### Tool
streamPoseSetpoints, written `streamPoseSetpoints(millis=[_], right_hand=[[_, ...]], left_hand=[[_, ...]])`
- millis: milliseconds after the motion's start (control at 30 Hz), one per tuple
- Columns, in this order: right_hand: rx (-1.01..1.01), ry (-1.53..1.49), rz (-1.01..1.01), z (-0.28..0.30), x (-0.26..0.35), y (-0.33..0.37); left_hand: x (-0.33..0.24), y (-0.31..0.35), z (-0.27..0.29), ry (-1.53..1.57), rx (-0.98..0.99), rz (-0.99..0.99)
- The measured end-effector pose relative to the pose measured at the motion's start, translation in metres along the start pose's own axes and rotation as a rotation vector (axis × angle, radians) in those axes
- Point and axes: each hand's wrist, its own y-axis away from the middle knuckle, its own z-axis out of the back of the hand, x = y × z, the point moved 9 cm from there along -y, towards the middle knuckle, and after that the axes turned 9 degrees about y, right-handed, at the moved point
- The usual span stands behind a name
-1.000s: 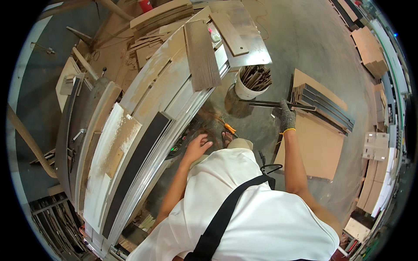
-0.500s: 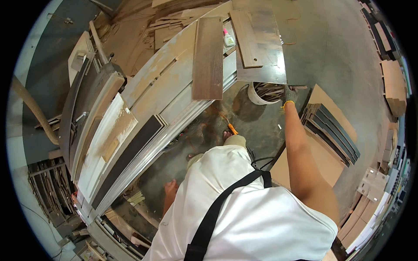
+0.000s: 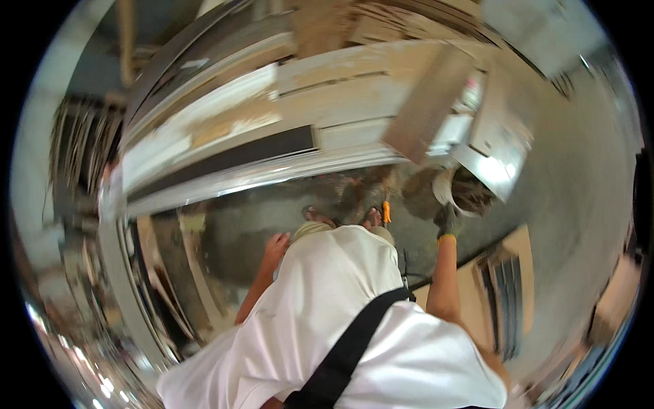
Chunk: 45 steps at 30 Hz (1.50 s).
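"In the head view, where's the white bucket?"
"Three o'clock, with brown wood strips inside."
"And the hands?"
"The gloved right hand is at the bucket's seven o'clock rim; I can't tell if its fingers are wide, narrow or gripping. The bare left hand, at eight o'clock, is too blurred to tell either."
"Other containers?"
"A bottle on the bench, two o'clock, contents unclear."

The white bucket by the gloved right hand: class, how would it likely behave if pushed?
The white bucket is probably fairly heavy, since brown strips crowd its mouth. Its round rim suggests it could roll if knocked over. The strips might shift, as nothing visible ties them.
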Motion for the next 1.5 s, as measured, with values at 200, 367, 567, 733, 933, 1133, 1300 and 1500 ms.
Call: streamPoseSetpoints(millis=[200,367,567,733,933,1133,1300,1500], right_hand=[[0.044,0.178,0.305,-0.065,0.053,0.084],[0.238,0.441,0.642,-0.156,0.132,0.148],[0.594,0.614,0.709,-0.338,0.156,0.252],[0.693,1.132,1.461,-0.499,0.134,0.349],[0.744,1.747,1.573,-0.616,0.067,0.414],[0.769,1.763,1.438,-0.639,0.060,0.408],[0.802,1.721,1.516,-0.648,0.063,0.415],[0.779,1.584,1.576,-0.636,0.101,0.417]], left_hand=[[0.020,0.005,0.055,0.159,-0.229,0.216],[0.067,-0.005,0.108,0.188,-0.524,0.379],[0.135,-0.016,0.235,0.337,-1.113,0.298],[0.091,-0.020,0.343,0.524,-1.433,0.118],[0.040,-0.019,0.454,0.845,-1.540,-0.047],[0.004,-0.055,0.533,0.895,-1.465,-0.345],[-0.005,-0.082,0.538,1.018,-1.448,-0.319],[-0.020,-0.098,0.515,1.064,-1.468,-0.247]])
